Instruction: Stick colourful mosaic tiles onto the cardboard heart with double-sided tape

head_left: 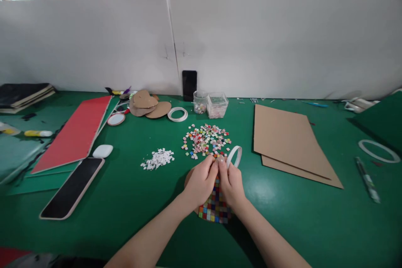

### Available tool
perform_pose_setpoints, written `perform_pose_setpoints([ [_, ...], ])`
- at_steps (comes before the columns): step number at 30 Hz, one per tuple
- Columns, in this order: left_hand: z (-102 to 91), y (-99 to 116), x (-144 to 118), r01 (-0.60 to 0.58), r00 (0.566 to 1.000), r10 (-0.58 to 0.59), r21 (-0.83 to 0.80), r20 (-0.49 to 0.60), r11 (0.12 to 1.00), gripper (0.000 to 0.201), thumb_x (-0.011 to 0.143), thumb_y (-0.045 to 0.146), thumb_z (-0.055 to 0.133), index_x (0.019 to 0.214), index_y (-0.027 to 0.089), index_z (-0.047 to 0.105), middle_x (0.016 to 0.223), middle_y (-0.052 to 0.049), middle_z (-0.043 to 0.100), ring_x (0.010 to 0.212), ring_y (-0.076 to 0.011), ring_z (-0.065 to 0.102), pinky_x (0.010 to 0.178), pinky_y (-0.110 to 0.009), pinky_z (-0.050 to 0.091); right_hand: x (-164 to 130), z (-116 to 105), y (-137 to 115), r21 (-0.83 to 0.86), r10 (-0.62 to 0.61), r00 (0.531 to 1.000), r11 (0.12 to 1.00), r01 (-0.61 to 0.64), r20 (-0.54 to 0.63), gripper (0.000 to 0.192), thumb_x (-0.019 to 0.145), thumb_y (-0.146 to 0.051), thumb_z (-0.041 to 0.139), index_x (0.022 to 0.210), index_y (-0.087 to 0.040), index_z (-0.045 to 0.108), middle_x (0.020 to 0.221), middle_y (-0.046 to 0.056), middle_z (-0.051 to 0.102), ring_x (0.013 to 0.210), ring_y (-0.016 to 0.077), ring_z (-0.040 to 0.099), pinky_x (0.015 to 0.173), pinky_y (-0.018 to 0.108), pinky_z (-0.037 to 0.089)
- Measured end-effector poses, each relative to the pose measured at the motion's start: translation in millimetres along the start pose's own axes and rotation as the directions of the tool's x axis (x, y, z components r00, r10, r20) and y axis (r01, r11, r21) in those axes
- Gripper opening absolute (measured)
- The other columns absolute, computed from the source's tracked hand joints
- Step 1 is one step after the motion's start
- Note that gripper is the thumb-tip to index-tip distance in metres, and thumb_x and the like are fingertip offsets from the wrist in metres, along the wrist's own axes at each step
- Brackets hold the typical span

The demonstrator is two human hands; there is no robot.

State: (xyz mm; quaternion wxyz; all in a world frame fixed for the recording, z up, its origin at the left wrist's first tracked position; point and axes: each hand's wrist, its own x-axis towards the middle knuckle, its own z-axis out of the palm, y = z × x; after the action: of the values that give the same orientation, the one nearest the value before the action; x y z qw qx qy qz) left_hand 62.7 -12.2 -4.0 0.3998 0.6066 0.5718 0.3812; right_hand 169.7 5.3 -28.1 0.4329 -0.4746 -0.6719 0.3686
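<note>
Green desk [132, 201] carries a mosaic-covered cardboard piece [215, 209]. Over its far edge, left hand [201, 182] and right hand [231, 184] meet, fingers [214, 164] pinched on something tiny; loose tiles [205, 139] lie just beyond, tape ring [235, 155] beside.

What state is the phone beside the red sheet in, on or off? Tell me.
Cannot tell for sure: the phone lies flat, face up, beside the red sheet, and its screen is fully dark, so it is off or asleep.
</note>
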Motion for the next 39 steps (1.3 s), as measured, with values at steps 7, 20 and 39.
perform_pose_setpoints([
  [7,-1.3,2.0,-0.6,-0.062,0.997,0.064,0.062,-0.040,0.996,0.024,0.089,0.026,0.032,0.066,0.021,0.035,0.064,0.002,0.043,0.059,-0.0135,0.040,0.056,-0.024,0.027,-1.1,0.8,-1.0,0.015,0.000,1.000,1.000,-0.001,0.010,0.031,0.092,-0.035,0.028,0.071,-0.020,0.044,0.058,-0.001,0.049,0.051,0.0126,0.047,0.048,0.023,0.035],
  [20,-3.0,0.1,-1.0,-0.088,0.995,0.094,0.174,-0.023,0.981,0.022,0.088,0.023,0.033,0.065,0.021,0.035,0.061,0.002,0.042,0.053,-0.0132,0.039,0.052,-0.026,0.021,-3.3,3.8,-1.7,0.117,0.014,1.000,0.993,-0.014,-0.001,0.029,0.092,-0.034,0.030,0.071,-0.019,0.045,0.059,-0.001,0.050,0.052,0.0122,0.047,0.050,0.023,0.036],
  [39,-11.0,3.8,5.3,0.060,0.998,-0.045,-0.423,0.045,0.904,0.029,0.089,0.036,0.037,0.065,0.020,0.033,0.053,0.008,0.028,0.046,-0.0069,0.025,0.045,-0.022,0.022,2.4,4.9,-4.7,0.547,0.308,0.951,0.801,-0.245,-0.024,0.042,0.085,-0.051,0.040,0.058,-0.021,0.032,0.044,-0.009,0.029,0.038,0.0059,0.024,0.036,0.020,0.021],
])
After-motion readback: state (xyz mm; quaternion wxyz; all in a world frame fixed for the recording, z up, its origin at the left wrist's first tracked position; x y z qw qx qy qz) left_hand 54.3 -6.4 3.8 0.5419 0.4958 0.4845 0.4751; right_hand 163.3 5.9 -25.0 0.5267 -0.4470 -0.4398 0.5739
